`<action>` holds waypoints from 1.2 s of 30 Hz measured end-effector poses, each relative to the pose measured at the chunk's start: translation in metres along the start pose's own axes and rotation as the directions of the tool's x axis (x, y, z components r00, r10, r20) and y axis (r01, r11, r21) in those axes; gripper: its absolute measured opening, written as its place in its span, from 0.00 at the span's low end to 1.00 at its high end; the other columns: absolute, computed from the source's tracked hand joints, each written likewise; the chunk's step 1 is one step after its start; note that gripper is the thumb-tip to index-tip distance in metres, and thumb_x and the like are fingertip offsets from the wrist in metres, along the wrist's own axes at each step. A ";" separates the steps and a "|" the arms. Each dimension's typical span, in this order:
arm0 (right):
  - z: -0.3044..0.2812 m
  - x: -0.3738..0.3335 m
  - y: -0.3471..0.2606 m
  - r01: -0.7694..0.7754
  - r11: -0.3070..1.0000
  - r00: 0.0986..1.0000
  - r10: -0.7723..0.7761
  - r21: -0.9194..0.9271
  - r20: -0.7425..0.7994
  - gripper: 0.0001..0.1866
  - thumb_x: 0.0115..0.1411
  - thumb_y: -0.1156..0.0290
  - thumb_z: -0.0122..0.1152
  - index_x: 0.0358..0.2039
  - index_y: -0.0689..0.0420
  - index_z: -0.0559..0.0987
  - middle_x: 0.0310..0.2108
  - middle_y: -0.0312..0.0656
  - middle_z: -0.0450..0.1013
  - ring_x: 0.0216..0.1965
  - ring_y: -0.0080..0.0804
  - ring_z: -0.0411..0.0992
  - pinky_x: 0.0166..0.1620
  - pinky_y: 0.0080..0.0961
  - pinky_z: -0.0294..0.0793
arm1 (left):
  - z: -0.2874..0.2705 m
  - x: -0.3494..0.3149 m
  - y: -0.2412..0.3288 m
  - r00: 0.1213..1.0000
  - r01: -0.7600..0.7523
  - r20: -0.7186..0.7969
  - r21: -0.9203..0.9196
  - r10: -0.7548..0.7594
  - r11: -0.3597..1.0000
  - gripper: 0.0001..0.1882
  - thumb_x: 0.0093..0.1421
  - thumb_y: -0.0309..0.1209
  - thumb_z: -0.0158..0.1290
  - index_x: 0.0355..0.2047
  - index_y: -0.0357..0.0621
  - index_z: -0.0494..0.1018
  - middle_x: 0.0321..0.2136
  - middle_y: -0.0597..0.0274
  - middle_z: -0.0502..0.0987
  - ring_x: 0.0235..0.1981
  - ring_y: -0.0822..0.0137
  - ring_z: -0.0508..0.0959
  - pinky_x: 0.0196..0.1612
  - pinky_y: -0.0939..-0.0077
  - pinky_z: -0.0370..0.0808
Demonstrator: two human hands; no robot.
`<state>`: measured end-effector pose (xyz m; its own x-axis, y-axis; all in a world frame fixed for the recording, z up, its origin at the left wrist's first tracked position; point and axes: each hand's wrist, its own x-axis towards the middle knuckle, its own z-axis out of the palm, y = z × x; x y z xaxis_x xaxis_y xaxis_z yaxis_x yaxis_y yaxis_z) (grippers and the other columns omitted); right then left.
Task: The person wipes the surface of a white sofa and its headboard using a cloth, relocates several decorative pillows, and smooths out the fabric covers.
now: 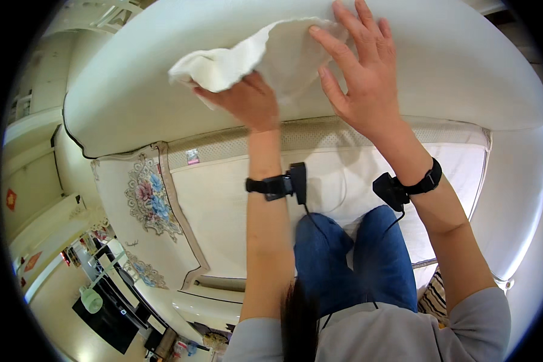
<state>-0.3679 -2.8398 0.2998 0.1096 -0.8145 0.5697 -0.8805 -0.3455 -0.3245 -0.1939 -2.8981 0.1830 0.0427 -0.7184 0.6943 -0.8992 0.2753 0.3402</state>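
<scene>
A white cloth (232, 65) lies bunched and partly spread against the pale leather backrest (458, 72) of a sofa. My left hand (250, 104) grips the bunched end of the cloth; some of its fingers are hidden beneath the folds, and the hand looks slightly blurred. To the right, my right hand (368, 81) rests with spread fingers on the backrest, its index fingertip at the cloth's upper edge. Each wrist wears a black strap with a small black device and a cable.
Under my knees is the sofa seat with a cream cover (217, 193). A floral seat mat (120, 193) lies to the left, and a pale armrest (516, 181) rises at the right. A dark television screen (105, 317) shows at lower left.
</scene>
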 end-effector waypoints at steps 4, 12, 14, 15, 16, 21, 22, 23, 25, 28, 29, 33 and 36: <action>0.022 -0.018 0.010 0.035 0.998 0.999 -0.037 -0.051 -0.033 0.26 0.47 0.76 0.57 0.50 0.52 0.73 0.62 0.54 0.57 0.64 0.57 0.53 0.62 0.58 0.47 | 0.010 -0.060 0.053 0.979 0.057 0.203 -0.185 -0.018 0.981 0.25 0.62 0.34 0.45 0.56 0.30 0.59 0.55 0.35 0.62 0.55 0.35 0.59 0.60 0.41 0.49; 0.051 -0.069 0.030 0.055 0.992 0.998 -0.055 -0.112 -0.004 0.29 0.49 0.77 0.59 0.55 0.50 0.70 0.63 0.48 0.57 0.65 0.50 0.50 0.62 0.55 0.50 | 0.035 -0.130 0.047 0.831 0.503 0.304 -0.059 -0.465 0.862 0.32 0.61 0.34 0.47 0.59 0.25 0.51 0.57 0.30 0.56 0.58 0.37 0.57 0.60 0.48 0.52; 0.060 -0.084 0.022 0.003 0.999 0.995 0.001 -0.042 0.096 0.33 0.46 0.78 0.60 0.56 0.48 0.68 0.65 0.45 0.53 0.66 0.45 0.50 0.62 0.57 0.49 | 0.038 -0.149 0.023 0.766 0.601 0.336 -0.074 -0.548 0.796 0.32 0.61 0.34 0.46 0.59 0.25 0.51 0.58 0.29 0.54 0.58 0.36 0.55 0.60 0.49 0.50; 0.068 -0.086 0.008 0.012 1.000 0.996 -0.012 -0.004 0.086 0.33 0.46 0.78 0.60 0.56 0.48 0.68 0.65 0.45 0.53 0.66 0.45 0.50 0.62 0.57 0.49 | 0.036 -0.161 -0.007 0.776 0.602 0.251 -0.020 -0.579 0.798 0.31 0.62 0.34 0.46 0.59 0.26 0.52 0.58 0.30 0.54 0.58 0.36 0.55 0.60 0.48 0.51; 0.070 -0.092 0.006 0.005 1.000 0.992 -0.005 0.002 0.130 0.32 0.46 0.78 0.59 0.55 0.48 0.69 0.65 0.44 0.53 0.66 0.46 0.50 0.63 0.57 0.49 | 0.036 -0.163 -0.013 0.777 0.610 0.189 0.011 -0.601 0.792 0.30 0.62 0.34 0.45 0.59 0.27 0.53 0.58 0.31 0.55 0.58 0.35 0.55 0.59 0.47 0.51; 0.065 -0.110 0.022 -0.016 0.999 0.975 0.023 -0.032 0.220 0.31 0.46 0.78 0.59 0.54 0.49 0.70 0.65 0.45 0.53 0.66 0.48 0.49 0.63 0.57 0.48 | 0.029 -0.130 0.014 0.642 0.764 0.372 -0.235 -0.670 0.602 0.28 0.65 0.34 0.41 0.61 0.30 0.51 0.61 0.34 0.51 0.61 0.40 0.52 0.63 0.51 0.48; 0.063 -0.107 0.020 -0.020 1.000 0.981 0.021 -0.008 0.191 0.30 0.46 0.78 0.59 0.54 0.49 0.71 0.65 0.45 0.53 0.66 0.48 0.49 0.64 0.57 0.48 | 0.026 -0.122 0.012 0.648 0.760 0.370 -0.255 -0.665 0.598 0.25 0.65 0.33 0.41 0.59 0.31 0.55 0.59 0.36 0.55 0.59 0.40 0.55 0.61 0.50 0.51; 0.062 -0.105 0.018 -0.024 1.000 0.987 0.021 0.017 0.162 0.30 0.46 0.79 0.59 0.53 0.50 0.71 0.65 0.45 0.53 0.67 0.49 0.48 0.64 0.57 0.48 | 0.024 -0.115 0.013 0.652 0.757 0.363 -0.256 -0.666 0.601 0.25 0.65 0.33 0.41 0.59 0.31 0.55 0.59 0.36 0.55 0.59 0.40 0.55 0.61 0.50 0.51; 0.059 -0.091 0.009 -0.013 0.999 0.993 0.008 0.047 0.121 0.30 0.46 0.79 0.59 0.53 0.50 0.71 0.64 0.45 0.53 0.66 0.49 0.49 0.64 0.57 0.48 | 0.017 -0.095 0.012 0.749 0.652 0.392 -0.297 -0.534 0.698 0.18 0.61 0.33 0.45 0.48 0.35 0.70 0.49 0.42 0.70 0.53 0.38 0.65 0.54 0.43 0.58; 0.061 -0.076 -0.002 0.004 0.997 0.997 -0.009 0.072 0.071 0.29 0.46 0.78 0.60 0.53 0.51 0.71 0.64 0.46 0.54 0.66 0.48 0.49 0.64 0.57 0.48 | 0.016 -0.077 0.022 0.915 0.336 0.282 -0.137 -0.289 0.932 0.15 0.60 0.34 0.47 0.45 0.44 0.74 0.45 0.50 0.75 0.52 0.42 0.69 0.55 0.43 0.59; 0.061 -0.072 -0.004 0.012 0.997 0.998 -0.016 0.075 0.058 0.29 0.46 0.77 0.60 0.53 0.52 0.71 0.64 0.46 0.55 0.66 0.48 0.49 0.64 0.57 0.48 | 0.015 -0.073 0.023 0.923 0.240 0.323 -0.059 -0.209 0.969 0.16 0.59 0.35 0.48 0.47 0.46 0.73 0.47 0.50 0.74 0.53 0.44 0.68 0.56 0.44 0.59; 0.056 -0.067 -0.008 -0.020 0.995 0.999 0.016 0.095 0.045 0.28 0.47 0.76 0.60 0.52 0.53 0.72 0.63 0.46 0.56 0.66 0.49 0.50 0.63 0.56 0.49 | -0.004 -0.089 -0.012 0.938 -0.085 0.348 0.229 0.000 0.970 0.19 0.62 0.38 0.49 0.50 0.43 0.70 0.48 0.55 0.73 0.52 0.50 0.70 0.56 0.55 0.63; 0.056 -0.066 -0.020 -0.056 0.991 0.998 0.052 0.124 0.029 0.28 0.47 0.75 0.59 0.52 0.52 0.72 0.62 0.46 0.57 0.65 0.50 0.51 0.63 0.56 0.49 | -0.015 -0.090 -0.035 0.922 0.259 0.353 -0.257 -0.159 0.931 0.19 0.64 0.40 0.47 0.53 0.47 0.69 0.52 0.58 0.71 0.56 0.56 0.67 0.57 0.56 0.63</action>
<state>-0.3316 -2.8056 0.2260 0.0769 -0.8448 0.5296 -0.8215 -0.3547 -0.4465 -0.1599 -2.8336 0.1180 0.0288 -0.9319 0.3617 -0.7142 0.2340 0.6597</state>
